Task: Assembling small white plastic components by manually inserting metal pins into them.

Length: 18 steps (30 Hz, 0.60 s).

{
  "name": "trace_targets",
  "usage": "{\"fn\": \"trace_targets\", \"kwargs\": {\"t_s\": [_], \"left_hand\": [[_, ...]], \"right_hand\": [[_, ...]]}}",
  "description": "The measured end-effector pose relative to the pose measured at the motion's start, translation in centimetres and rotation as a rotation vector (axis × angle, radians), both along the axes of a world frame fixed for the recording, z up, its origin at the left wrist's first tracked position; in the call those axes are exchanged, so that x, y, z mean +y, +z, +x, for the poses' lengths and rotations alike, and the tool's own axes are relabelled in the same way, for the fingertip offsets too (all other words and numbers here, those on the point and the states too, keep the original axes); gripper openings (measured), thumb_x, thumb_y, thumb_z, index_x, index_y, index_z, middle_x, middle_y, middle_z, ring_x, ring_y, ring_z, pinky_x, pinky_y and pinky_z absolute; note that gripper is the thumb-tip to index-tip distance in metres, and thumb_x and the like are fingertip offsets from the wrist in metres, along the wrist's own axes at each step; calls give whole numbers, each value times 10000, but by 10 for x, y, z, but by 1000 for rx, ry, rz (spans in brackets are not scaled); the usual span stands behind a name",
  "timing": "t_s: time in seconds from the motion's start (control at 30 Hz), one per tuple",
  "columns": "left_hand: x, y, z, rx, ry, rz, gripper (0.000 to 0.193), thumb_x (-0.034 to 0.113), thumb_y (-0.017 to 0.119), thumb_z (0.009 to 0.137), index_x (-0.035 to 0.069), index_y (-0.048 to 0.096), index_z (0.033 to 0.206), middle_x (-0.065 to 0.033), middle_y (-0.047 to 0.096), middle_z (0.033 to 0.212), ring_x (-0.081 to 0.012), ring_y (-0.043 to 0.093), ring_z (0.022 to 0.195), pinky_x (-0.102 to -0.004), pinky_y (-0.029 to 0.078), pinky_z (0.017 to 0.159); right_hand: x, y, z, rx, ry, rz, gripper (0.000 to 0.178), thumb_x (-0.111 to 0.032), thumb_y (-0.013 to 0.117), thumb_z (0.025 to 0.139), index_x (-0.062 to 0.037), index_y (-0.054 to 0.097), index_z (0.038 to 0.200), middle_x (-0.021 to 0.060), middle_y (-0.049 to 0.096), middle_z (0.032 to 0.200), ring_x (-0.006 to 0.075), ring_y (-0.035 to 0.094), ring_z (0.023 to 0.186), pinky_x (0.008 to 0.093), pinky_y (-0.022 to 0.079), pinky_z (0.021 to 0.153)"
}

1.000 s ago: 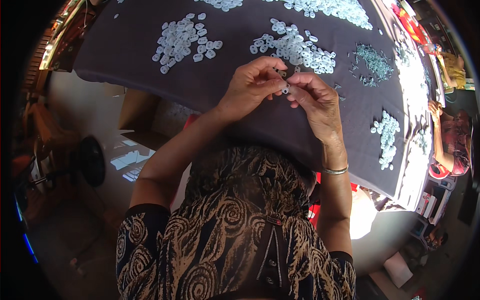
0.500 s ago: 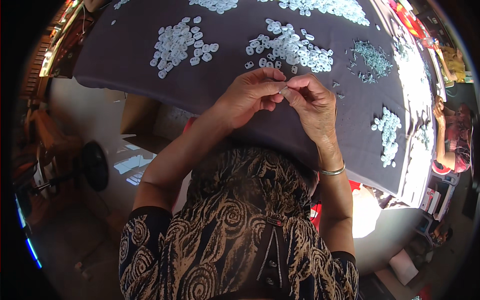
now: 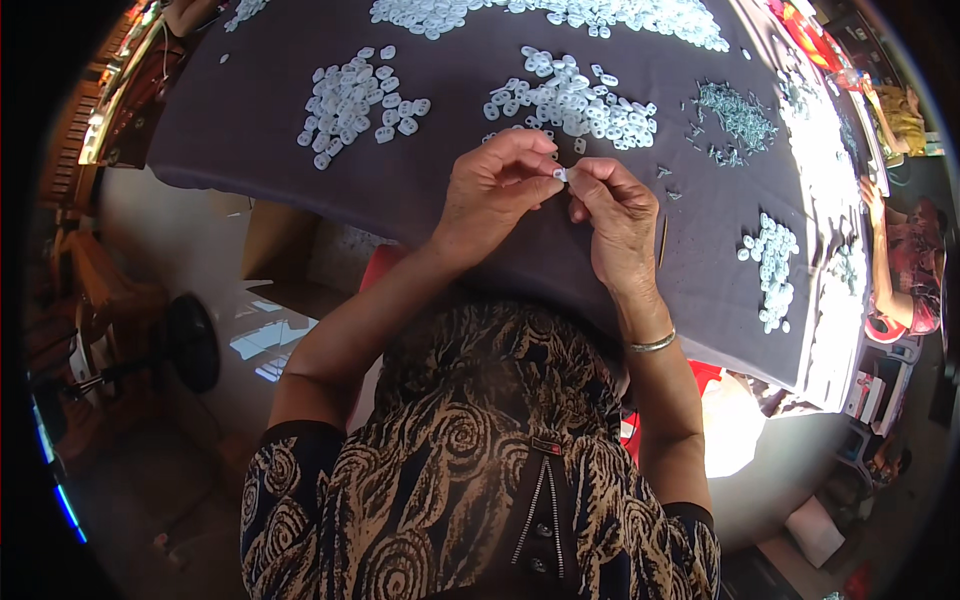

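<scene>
- Stage: a small white piece (image 3: 561, 174) is in hand, apparently mid-handling; large numbers of like pieces lie loose. Which heaps, if any, hold finished pieces cannot be told.
- Location: the piece is above the tabletop (image 3: 240, 130), toward its near edge, between the two hands.
- Left hand (image 3: 495, 190): thumb and forefinger grasp the piece from its left side; the other fingers are curled.
- Right hand (image 3: 622, 215): thumb and forefinger pinch the piece from its right side; the remaining fingers are folded. A metallic bangle (image 3: 653, 343) rings the wrist.
- White stock: a left heap (image 3: 350, 105) lies toward the left edge, a middle heap (image 3: 580, 100) just beyond the hands, a broad far heap (image 3: 640, 14) toward the far edge, and a small right heap (image 3: 772, 270) toward the near right corner. Pieces are rounded-oblong, smooth, apparently plastic, many with paired openings.
- Grey-green stock: a slender-part heap (image 3: 735, 115) of thin, short, pin-like parts lies toward the sunlit right edge; a few strays lie nearer the right hand.
- Covering: dark, matt cloth (image 3: 450, 110), lightly creased.
- Accessory: a thin brownish stick (image 3: 663, 240) shows beside the right wrist; its material is unclear.
</scene>
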State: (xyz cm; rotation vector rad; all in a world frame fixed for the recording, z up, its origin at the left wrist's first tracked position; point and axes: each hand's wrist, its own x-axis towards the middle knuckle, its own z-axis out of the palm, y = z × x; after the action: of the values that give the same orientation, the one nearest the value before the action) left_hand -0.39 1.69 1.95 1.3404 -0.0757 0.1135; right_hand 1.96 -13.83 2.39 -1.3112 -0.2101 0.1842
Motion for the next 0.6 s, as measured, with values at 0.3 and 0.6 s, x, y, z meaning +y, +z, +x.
{"fn": "trace_targets", "kwargs": {"t_s": [0.3, 0.6], "left_hand": [[-3, -6, 4, -27, -10, -27, 292, -8, 670, 826, 28, 575, 1100, -51, 653, 882, -80, 616, 783, -211, 505, 624], [5, -7, 3, -36, -58, 19, 304, -26, 620, 860, 34, 558, 1152, -42, 618, 879, -95, 596, 782, -231, 502, 652]], "right_hand": [[-1, -4, -2, -80, -12, -34, 56, -19, 593, 883, -9, 647, 896, -15, 584, 754, 50, 480, 609, 192, 388, 563], [6, -1, -5, -103, -40, -41, 53, -22, 606, 880, -46, 640, 846, -51, 569, 717, 12, 453, 588, 179, 374, 518]]}}
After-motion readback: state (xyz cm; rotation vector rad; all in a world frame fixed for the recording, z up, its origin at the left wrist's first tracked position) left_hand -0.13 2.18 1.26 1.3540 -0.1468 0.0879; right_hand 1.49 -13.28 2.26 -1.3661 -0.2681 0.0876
